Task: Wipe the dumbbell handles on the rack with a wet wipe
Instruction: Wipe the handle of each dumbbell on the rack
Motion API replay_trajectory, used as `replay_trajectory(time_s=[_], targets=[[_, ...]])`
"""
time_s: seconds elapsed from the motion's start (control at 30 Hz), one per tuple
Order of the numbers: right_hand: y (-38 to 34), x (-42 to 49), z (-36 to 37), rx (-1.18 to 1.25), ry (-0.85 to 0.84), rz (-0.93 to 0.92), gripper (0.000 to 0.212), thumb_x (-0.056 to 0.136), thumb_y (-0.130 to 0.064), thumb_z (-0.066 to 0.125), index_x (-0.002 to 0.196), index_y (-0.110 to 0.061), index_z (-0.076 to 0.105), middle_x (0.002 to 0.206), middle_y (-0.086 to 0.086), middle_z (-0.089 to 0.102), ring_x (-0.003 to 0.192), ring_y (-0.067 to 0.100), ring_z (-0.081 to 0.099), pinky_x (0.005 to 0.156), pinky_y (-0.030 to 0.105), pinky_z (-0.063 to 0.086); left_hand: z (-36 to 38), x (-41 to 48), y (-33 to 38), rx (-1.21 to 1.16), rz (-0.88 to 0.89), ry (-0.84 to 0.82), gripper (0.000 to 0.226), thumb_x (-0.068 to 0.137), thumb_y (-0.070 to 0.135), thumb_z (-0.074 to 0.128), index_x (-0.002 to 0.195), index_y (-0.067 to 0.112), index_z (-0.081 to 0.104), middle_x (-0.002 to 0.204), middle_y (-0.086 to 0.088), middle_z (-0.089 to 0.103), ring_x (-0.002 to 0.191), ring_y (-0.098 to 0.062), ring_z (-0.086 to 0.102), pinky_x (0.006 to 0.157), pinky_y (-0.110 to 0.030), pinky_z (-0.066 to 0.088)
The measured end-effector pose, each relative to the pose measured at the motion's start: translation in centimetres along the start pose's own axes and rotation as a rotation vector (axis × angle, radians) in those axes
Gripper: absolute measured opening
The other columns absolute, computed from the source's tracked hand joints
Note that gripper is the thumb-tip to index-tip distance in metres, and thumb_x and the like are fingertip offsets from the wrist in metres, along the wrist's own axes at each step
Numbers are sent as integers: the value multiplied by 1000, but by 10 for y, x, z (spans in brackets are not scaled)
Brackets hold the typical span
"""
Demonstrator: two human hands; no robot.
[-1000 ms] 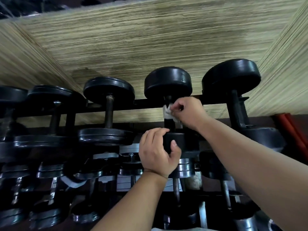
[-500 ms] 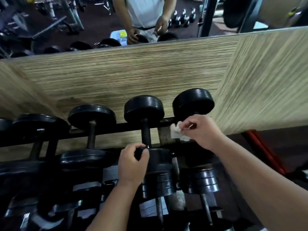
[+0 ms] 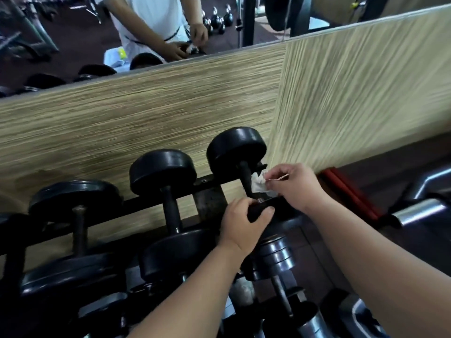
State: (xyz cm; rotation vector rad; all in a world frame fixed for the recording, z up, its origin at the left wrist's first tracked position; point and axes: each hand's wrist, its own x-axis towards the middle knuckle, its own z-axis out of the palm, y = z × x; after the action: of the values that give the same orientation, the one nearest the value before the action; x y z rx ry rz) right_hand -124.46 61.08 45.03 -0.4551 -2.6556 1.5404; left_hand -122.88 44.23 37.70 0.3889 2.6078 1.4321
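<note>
The left hand (image 3: 244, 223) was curled round the near head of the rightmost dumbbell (image 3: 235, 150) on the top rail of the rack (image 3: 210, 182). Its fingers were hooked over the head's upper edge and its thumb was pressed on the side facing the camera. At one o'clock from that hand, the right hand (image 3: 295, 186) was held with the wet wipe (image 3: 258, 185) pinched between thumb and fingertips, the other fingers loosely bent. The crumpled white wipe was seen at nine o'clock from the right hand, set against the right side of the dumbbell's dark handle (image 3: 245, 176), just below the far head. A second dumbbell (image 3: 162, 169) was racked at nine o'clock from the first, and a third dumbbell (image 3: 73, 198) further along at nine o'clock. Chrome dumbbells (image 3: 275, 257) were stored on the lower tier, at six o'clock from the hands. A wood-grain panel (image 3: 146, 113) was seen behind the rack, and a mirror (image 3: 73, 32) above it at twelve o'clock.
</note>
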Motion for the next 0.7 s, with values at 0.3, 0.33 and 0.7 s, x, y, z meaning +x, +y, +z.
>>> replay_trajectory(time_s=[0.3, 0.33, 0.7], targets=[[12, 63, 22, -176, -42, -28, 15, 81, -18, 78, 75, -30, 72, 81, -11, 71, 76, 8, 67, 68, 23, 51, 15, 5, -32, 64, 268, 225, 39, 83, 47, 62, 91, 9, 68, 86, -2, 62, 81, -24, 59, 72, -38, 49], [10, 71, 27, -200, -33, -65, 14, 81, -17, 76, 76, -30, 73, 82, -10, 71, 77, 9, 67, 69, 24, 50, 15, 5, -32, 64, 271, 228, 41, 83, 47, 61, 91, 8, 68, 86, -3, 61, 81, -25, 59, 72, -38, 48], [8, 77, 26, -477, -446, -145, 14, 76, -20, 81, 65, -18, 73, 64, -2, 70, 58, 9, 63, 58, 25, 54, 17, 4, -37, 1, 274, 235, 46, 84, 49, 61, 96, 7, 73, 88, -3, 61, 83, -24, 58, 75, -35, 47]])
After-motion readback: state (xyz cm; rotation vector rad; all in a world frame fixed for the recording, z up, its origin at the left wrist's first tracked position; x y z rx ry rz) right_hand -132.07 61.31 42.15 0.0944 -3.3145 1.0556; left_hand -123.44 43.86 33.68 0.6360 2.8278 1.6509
